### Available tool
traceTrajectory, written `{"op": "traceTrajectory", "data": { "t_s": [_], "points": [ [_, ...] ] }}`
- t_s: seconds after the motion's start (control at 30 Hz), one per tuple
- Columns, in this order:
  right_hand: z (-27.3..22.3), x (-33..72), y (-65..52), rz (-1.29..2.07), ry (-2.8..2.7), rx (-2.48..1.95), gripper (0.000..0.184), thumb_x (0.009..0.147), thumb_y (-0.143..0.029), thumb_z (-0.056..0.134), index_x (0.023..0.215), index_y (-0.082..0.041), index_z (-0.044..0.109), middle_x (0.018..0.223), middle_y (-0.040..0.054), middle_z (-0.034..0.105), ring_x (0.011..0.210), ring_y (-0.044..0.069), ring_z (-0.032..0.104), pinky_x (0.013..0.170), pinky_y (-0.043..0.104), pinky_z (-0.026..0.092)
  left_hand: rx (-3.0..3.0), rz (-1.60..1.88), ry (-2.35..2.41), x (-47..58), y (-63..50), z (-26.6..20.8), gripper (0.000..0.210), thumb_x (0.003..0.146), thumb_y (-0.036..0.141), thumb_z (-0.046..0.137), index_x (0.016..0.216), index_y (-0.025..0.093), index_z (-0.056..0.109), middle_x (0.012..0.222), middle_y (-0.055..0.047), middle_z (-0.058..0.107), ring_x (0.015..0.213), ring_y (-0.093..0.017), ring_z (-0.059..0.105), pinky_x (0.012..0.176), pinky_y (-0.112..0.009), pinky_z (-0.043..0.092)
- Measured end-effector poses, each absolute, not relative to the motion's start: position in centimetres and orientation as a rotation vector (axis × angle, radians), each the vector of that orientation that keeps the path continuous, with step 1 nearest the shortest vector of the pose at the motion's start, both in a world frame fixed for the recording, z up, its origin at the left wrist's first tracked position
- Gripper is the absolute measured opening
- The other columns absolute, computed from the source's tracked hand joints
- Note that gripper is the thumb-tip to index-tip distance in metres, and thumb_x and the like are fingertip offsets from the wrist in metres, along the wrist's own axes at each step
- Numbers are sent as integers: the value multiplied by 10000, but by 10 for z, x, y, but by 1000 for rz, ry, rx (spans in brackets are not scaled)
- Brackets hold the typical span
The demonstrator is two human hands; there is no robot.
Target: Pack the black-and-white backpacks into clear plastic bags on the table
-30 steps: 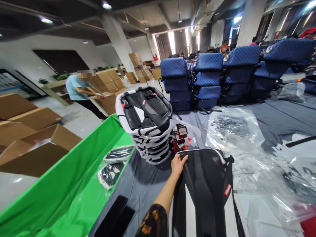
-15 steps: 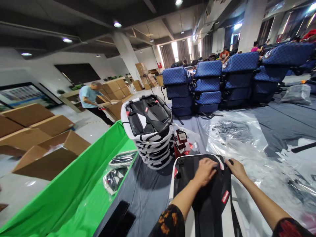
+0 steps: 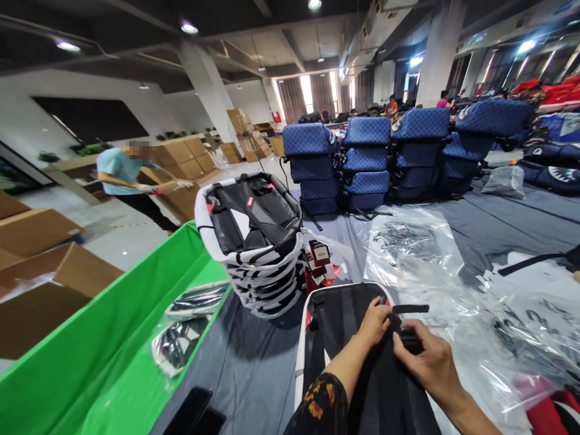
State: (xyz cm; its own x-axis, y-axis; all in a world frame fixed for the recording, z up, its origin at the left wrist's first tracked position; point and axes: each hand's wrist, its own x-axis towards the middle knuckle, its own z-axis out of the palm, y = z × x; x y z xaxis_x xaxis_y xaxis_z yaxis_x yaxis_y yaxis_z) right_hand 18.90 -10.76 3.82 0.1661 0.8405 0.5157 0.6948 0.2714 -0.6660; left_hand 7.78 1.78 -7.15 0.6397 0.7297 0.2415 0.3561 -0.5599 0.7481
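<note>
A black backpack with white edging (image 3: pixel 348 302) lies flat in front of me, its straps facing up. My left hand (image 3: pixel 375 326) is closed at its upper right part, fingers pinching a black strap (image 3: pixel 410 309) whose free end sticks out to the right. Just beside it, my right hand (image 3: pixel 428 356) is closed around a dark rolled piece of strap (image 3: pixel 410 341), thumb on the near side. Part of that strap is hidden by my fingers. Beyond the backpack sit dark red hang tags (image 3: pixel 319 252) with white labels.
Black-and-white bags (image 3: pixel 249 211) stand in a tall stack ahead left. A green-walled trough (image 3: pixel 113 326) holds bagged items. Blue checked backpacks (image 3: pixel 367 133) are piled at the back. Clear plastic bags (image 3: pixel 426 272) lie to the right. A person (image 3: pixel 120 172) works by cardboard boxes (image 3: pixel 181 157).
My right hand has moved in from the backpack's right edge and now grips the strap beside my left hand. A strap end now sticks out. The view has swung right.
</note>
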Motion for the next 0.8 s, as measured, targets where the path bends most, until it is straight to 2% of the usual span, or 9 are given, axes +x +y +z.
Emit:
{"op": "traceTrajectory", "data": {
  "t_s": [0.07,0.17,0.2,0.27,0.33,0.47,0.53,0.67,0.8],
  "points": [
    [40,202,-110,225,-1427,-1536,142,895,-441,591,909,-300,605,630,-14,644,471,184,597,491,297,524,2154,805,895,78,9,-56,362,841,159,652,1200,180,689,1126,-114,750,1091,-254,688,1156,-521,417],
    [45,205,-113,351,-1391,-1561,130,853,-432,587,853,-303,602,653,1,668,536,218,635,548,346,554,2249,983,737,71,-6,-33,651,886,364,664,1484,189,476,1493,-170,542,1424,-323,458,1187,-566,372],
    [48,200,-111,403,-1416,-1543,132,830,-420,599,840,-289,610,682,4,682,580,219,654,591,346,560,2346,988,542,64,-4,-29,580,915,407,618,1449,202,523,1461,-156,578,1404,-321,487,1182,-558,385],
    [52,186,-98,508,-1463,-1530,181,785,-391,654,905,-254,647,811,11,720,719,208,681,721,330,555,2482,1006,267,47,13,-29,369,985,420,505,1264,245,672,1203,-93,746,1154,-251,683,1081,-431,521],
    [54,179,-81,599,-1409,-1575,248,721,-418,738,847,-233,634,716,-28,659,657,164,619,651,277,500,2631,1139,218,32,40,-36,278,1009,332,477,1155,291,710,939,-8,792,895,-190,746,984,-347,578],
    [62,197,-84,864,-1277,-1430,397,669,-516,800,814,-219,580,630,-76,535,592,103,488,561,231,391,2881,1274,398,13,42,-43,375,1004,179,436,1328,252,609,1091,-41,777,957,-180,740,967,-349,564],
    [66,214,-98,952,-1281,-1324,449,720,-596,758,872,-225,558,673,-67,535,610,105,478,575,241,396,2868,1252,592,9,10,-39,378,994,122,378,1275,202,618,1020,-62,776,899,-184,738,915,-361,571],
    [65,238,-100,979,-1409,-1333,445,823,-638,676,981,-239,555,735,-50,514,632,120,467,589,257,403,2637,762,999,-5,-59,-33,384,929,64,390,1189,176,649,897,-73,753,839,-209,713,876,-386,564],
    [57,228,-88,1004,-1557,-1317,444,858,-662,624,1010,-247,583,766,-24,544,691,153,528,637,280,455,1891,347,1019,-34,-119,-24,386,921,173,449,1254,207,641,1051,-99,749,877,-230,702,907,-418,535]
  ]
}}
